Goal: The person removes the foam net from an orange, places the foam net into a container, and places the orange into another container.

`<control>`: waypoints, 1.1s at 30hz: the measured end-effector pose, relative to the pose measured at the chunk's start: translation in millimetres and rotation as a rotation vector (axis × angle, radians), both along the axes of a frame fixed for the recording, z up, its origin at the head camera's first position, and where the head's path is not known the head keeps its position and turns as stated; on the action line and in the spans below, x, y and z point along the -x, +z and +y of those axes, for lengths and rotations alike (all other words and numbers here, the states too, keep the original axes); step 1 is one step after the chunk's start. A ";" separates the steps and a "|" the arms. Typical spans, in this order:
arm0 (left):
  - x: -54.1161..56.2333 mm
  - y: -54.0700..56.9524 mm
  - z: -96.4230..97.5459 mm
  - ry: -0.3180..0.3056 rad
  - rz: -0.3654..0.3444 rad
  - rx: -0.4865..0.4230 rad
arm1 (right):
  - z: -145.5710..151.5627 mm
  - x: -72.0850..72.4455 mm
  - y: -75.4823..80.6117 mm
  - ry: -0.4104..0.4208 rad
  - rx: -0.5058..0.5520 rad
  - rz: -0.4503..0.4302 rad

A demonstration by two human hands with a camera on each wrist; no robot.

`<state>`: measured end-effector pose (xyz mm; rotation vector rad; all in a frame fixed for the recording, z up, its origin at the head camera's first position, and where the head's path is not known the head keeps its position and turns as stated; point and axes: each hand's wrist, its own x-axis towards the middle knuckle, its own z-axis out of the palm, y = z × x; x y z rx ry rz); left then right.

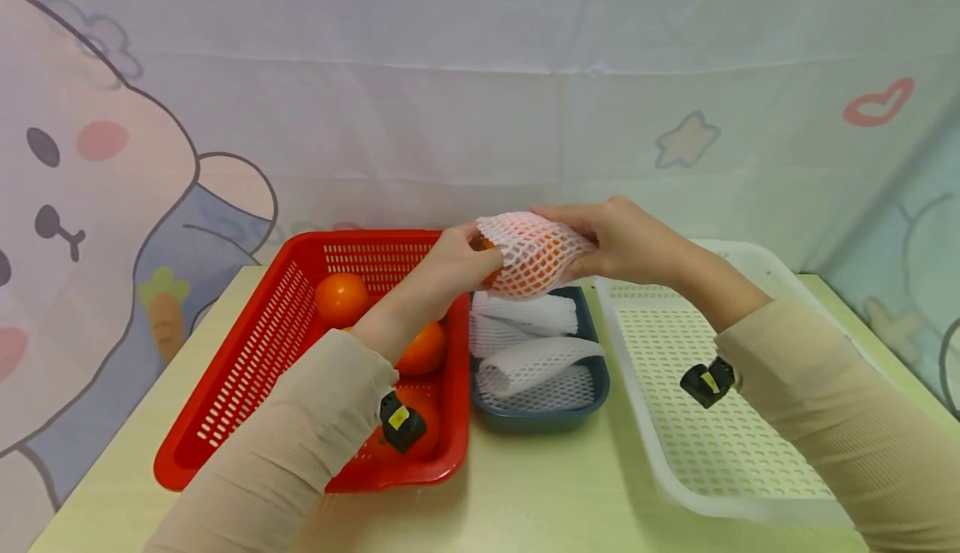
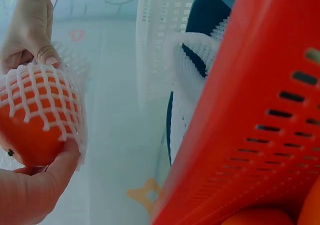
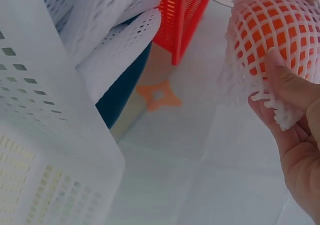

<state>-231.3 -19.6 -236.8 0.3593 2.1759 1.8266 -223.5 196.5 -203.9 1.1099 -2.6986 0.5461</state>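
Observation:
Above the blue tray, both hands hold an orange (image 1: 544, 260) partly covered by a white foam net sleeve (image 2: 37, 87). My left hand (image 1: 459, 266) grips the orange at its bare end, thumb at the net's edge; its green stem spot shows in the left wrist view. My right hand (image 1: 618, 241) pinches the other end of the net, with the thumb (image 3: 287, 80) lying along the mesh over the fruit. More foam net sleeves (image 1: 536, 361) lie in the blue tray (image 1: 540, 424) below.
On the left stands a red basket (image 1: 457, 420) with several oranges (image 1: 341, 299). A white perforated basket (image 1: 667, 470) sits on the right, under the right forearm. All stand on a pale table (image 1: 540, 486) before a printed cloth (image 1: 450, 120).

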 end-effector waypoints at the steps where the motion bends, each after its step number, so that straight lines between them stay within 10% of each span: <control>1: 0.1 -0.1 -0.8 -0.003 -0.001 -0.001 | 0.3 -0.1 0.0 -0.003 -0.001 -0.004; 33: 1.6 5.5 -41.3 -0.134 0.026 0.026 | -1.4 3.3 -4.6 -0.036 0.046 -0.089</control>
